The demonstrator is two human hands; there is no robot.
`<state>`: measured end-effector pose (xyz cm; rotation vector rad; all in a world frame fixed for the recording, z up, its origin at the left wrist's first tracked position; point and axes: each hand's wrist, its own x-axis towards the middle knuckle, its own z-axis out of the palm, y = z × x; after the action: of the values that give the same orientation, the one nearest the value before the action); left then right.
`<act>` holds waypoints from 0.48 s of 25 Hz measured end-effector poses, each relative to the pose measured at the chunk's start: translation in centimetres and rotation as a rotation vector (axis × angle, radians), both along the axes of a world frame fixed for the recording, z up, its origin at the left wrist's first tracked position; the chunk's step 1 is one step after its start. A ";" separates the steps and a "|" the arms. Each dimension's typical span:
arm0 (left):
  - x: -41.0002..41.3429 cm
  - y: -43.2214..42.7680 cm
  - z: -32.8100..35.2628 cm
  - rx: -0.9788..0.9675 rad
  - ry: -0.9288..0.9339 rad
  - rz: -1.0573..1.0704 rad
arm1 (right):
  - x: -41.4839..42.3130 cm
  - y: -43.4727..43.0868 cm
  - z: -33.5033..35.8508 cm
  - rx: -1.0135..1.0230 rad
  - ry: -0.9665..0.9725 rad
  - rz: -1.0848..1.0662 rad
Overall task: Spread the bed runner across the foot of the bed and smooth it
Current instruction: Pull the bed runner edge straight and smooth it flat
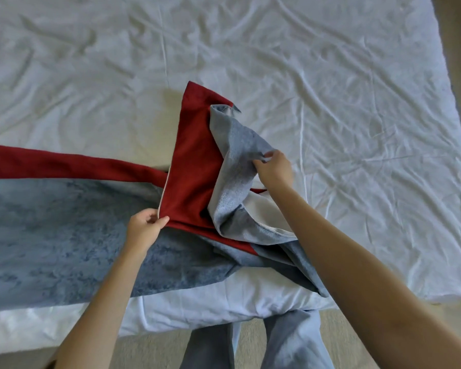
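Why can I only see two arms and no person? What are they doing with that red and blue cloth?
The camera sits on the person's head and looks down. So you see only their arms, and their legs at the bottom. There is no machine here, just two bare hands.

The big white wrinkly thing is a bed. The red and blue cloth is a bed runner, a long strip that goes across the foot of the bed. Its left part lies flat. Its right part is folded over and bunched up.

The left hand pinches a red edge of the fold. The right hand grips the blue bunched part.
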<state>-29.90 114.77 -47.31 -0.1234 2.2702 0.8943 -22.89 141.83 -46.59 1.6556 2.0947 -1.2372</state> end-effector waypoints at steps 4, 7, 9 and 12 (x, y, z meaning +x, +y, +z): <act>0.0 -0.3 -0.2 0.021 -0.026 0.000 | 0.1 -0.3 0.2 0.047 0.041 -0.030; -0.1 0.7 0.7 0.031 -0.024 0.012 | 1.5 1.0 0.8 0.080 0.105 -0.075; -0.3 2.0 1.5 0.051 -0.033 0.012 | 2.6 2.5 1.5 0.117 0.129 -0.113; -1.0 4.6 1.9 0.048 -0.020 -0.117 | 4.5 5.1 2.5 0.157 0.184 -0.185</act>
<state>-30.94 119.34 -45.42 0.0212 2.2116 0.8811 -18.35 146.89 -44.12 1.9072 2.2392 -1.3581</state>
